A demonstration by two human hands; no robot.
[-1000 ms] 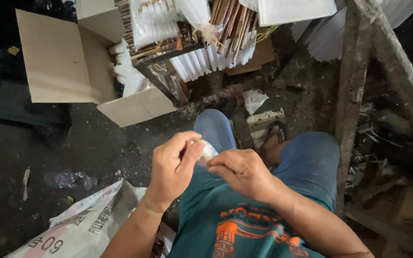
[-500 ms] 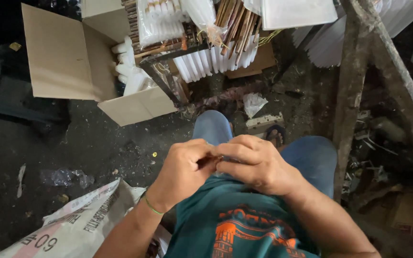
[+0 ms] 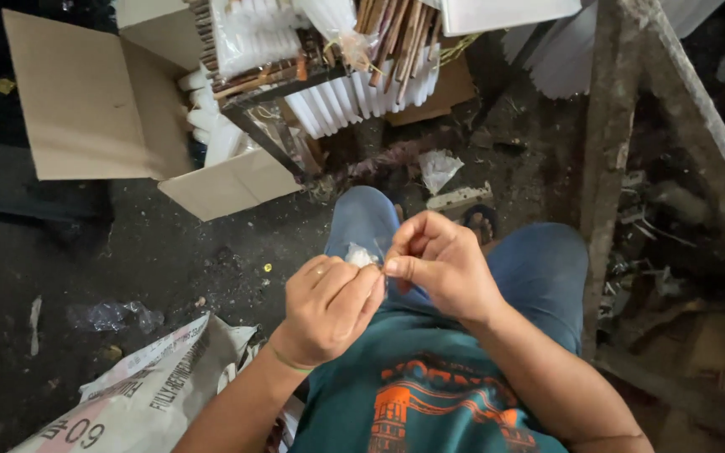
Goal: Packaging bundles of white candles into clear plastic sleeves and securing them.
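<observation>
My left hand (image 3: 326, 309) cups small crumpled clear plastic wrapper (image 3: 357, 254); right hand (image 3: 440, 267) pinches its edge just beside. Best pull gently, avoid tearing.

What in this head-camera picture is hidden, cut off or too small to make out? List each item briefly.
- Small white thing: mostly covered by the left hand and right hand; kind unclear.
- Cardboard box: inside hidden by its flaps.
- White sack: cut off by the bottom edge.
</observation>
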